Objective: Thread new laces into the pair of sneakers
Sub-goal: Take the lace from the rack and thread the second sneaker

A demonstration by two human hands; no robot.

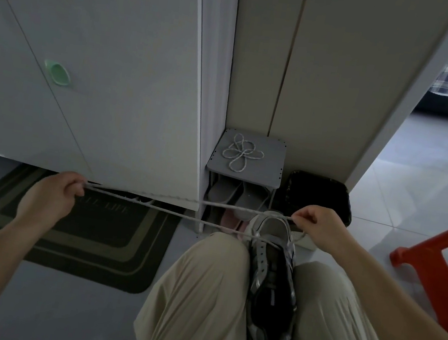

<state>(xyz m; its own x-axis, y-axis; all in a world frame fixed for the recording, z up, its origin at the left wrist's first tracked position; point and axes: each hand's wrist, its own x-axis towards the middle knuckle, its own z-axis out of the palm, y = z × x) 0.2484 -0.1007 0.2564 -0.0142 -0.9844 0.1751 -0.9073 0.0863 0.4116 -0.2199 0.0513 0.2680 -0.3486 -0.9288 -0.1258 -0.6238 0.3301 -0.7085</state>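
One sneaker [271, 277] was clamped between the knees of the beige trousers [199, 296], toe end pointing away from the body, heel opening toward the camera. A pale lace [173, 197] was pulled tight sideways, out to the left of the shoe. Two strands could be made out: the upper one ran pretty much level from hand to hand, and the lower one slanted down to the eyelets near the toe.

The left hand [49, 194] was held out over the doormat [78, 235], fingers curled in and the lace pinched at the fingertips. The right hand [315, 226] was parked just above the toe of the sneaker, the other end of the lace nipped between thumb and fingers, with a short bit looping below it.

A second lace [242, 152] was left in a loose tangle on top of the little grey shoe rack [270, 172] in the corner. Slippers [228, 193] were tucked on the shelf under it, and a black bin [320, 195] was set just beside it. A white cabinet [116, 68] with a green handle [57, 73] was seen on the left, and a red plastic stool [438, 272] at the right edge.
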